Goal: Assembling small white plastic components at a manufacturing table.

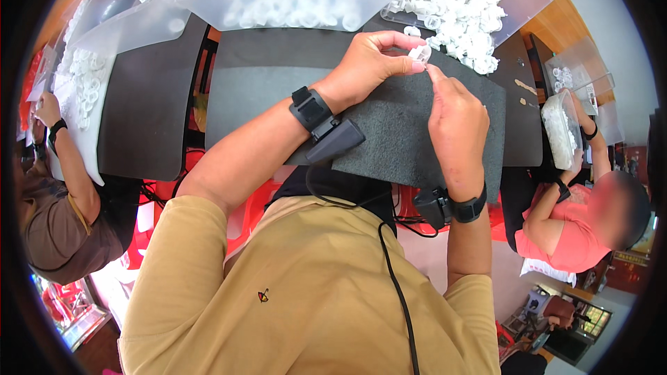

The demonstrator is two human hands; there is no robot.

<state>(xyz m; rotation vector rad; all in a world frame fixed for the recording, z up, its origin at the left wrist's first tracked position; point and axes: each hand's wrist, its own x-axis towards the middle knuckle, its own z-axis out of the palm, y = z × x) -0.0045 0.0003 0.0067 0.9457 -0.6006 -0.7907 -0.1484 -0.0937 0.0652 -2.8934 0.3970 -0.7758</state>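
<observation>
My left hand (375,62) pinches a small white, ring-like plastic part (420,54) between thumb and fingertips, above the far right of a dark foam mat (396,132). Close against the part's lower side is my right hand (458,121), its index finger stretched toward it and the other fingers curled in. Whatever those fingers grip, if anything, is hidden or too small to name. A heap of similar white parts (458,10) lies just beyond both hands, spilling out onto the table.
A translucent bin (292,3) of white parts stands at the far edge, with another bin (132,7) to its left. Co-workers sit at both sides; the right one holds a clear container (561,128). Black cables (392,264) hang across my lap.
</observation>
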